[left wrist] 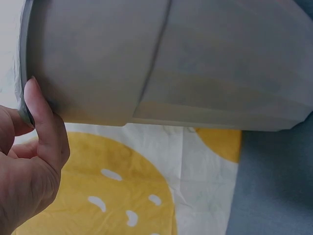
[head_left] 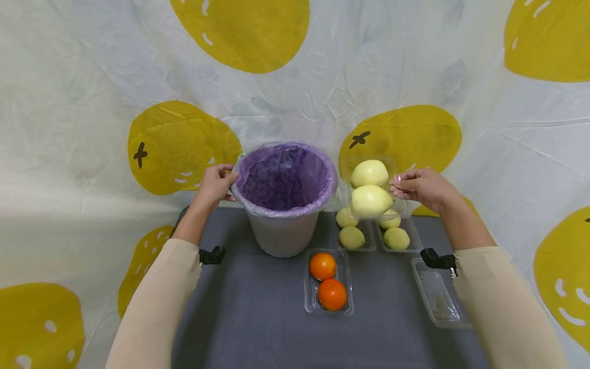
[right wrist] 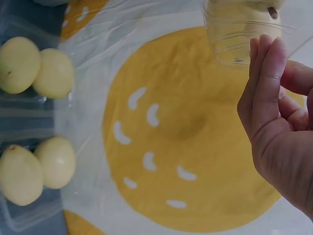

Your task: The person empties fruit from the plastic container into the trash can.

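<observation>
My left hand (head_left: pixel 216 183) pinches the left rim of a pale waste bin (head_left: pixel 285 233) lined with a purple bag (head_left: pixel 318 192). In the left wrist view the thumb and fingers (left wrist: pixel 46 122) close over that rim. My right hand (head_left: pixel 426 188) holds the edge of a clear plastic tray (head_left: pixel 400 205) raised right of the bin. Two pale yellow-green fruits (head_left: pixel 371 201) lie in this tray, which tilts toward the camera. In the right wrist view the fingers (right wrist: pixel 266 88) pinch the tray's edge, and the fruit (right wrist: pixel 234 19) shows through the plastic.
Below the raised tray, two clear trays on the dark table (head_left: pixel 258 328) hold pale yellow-green fruits (head_left: pixel 352 238). A tray with two oranges (head_left: pixel 332 294) sits in front of the bin. An empty clear tray (head_left: pixel 438 297) lies at the right, partly under the forearm.
</observation>
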`<state>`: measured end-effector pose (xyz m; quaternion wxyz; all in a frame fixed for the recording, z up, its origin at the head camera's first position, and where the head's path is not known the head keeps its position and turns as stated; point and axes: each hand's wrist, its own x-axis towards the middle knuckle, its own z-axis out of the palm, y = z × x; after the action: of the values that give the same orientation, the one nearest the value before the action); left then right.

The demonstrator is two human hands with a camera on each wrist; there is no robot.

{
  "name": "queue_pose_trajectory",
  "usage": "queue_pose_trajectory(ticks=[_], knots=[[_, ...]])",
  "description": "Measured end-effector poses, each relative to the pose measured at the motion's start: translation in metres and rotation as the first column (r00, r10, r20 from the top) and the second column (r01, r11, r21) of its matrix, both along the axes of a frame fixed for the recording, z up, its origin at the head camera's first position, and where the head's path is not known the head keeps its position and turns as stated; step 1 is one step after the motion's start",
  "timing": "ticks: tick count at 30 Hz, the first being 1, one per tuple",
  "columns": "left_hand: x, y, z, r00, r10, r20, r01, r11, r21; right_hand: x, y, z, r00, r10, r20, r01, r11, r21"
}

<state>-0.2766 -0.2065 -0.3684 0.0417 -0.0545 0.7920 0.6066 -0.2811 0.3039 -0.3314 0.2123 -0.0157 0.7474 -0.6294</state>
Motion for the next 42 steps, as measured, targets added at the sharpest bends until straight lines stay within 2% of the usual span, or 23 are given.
queue_pose_trajectory(ticks=[5, 11, 16, 31, 34, 39, 42], knots=[[-0.001, -0.002, -0.001, 1.0, 0.002, -0.008, -0.002, 1.0, 0.001, -0.009, -0.013, 0.02, 1.0, -0.011, 0.002, 0.011, 0.999, -0.047], [-0.001, -0.003, -0.001, 1.0, 0.008, -0.006, -0.008, 1.0, -0.004, -0.022, -0.033, 0.042, 0.999, -0.004, -0.051, 0.003, 1.0, -0.003], [0.0, -0.002, -0.003, 1.0, 0.0, -0.005, 0.0, 1.0, -0.006, -0.033, -0.051, 0.053, 0.996, -0.016, -0.086, 0.016, 1.0, 0.007], [0.001, -0.003, -0.003, 1.0, 0.0, -0.008, 0.0, 1.0, -0.002, -0.057, -0.107, 0.064, 0.997, -0.04, -0.066, 0.038, 0.999, -0.03], [0.001, -0.003, -0.005, 1.0, 0.004, -0.008, -0.004, 1.0, -0.003, -0.06, -0.121, 0.062, 0.994, -0.055, -0.091, 0.054, 0.999, -0.004], [0.0, -0.003, -0.006, 1.0, 0.01, -0.001, -0.01, 1.0, -0.003, -0.062, -0.141, 0.057, 0.982, -0.097, -0.165, 0.114, 0.988, 0.101], [0.0, -0.003, -0.005, 1.0, 0.008, -0.003, -0.008, 1.0, -0.01, -0.063, -0.15, 0.055, 0.971, -0.121, -0.207, 0.147, 0.982, 0.114]])
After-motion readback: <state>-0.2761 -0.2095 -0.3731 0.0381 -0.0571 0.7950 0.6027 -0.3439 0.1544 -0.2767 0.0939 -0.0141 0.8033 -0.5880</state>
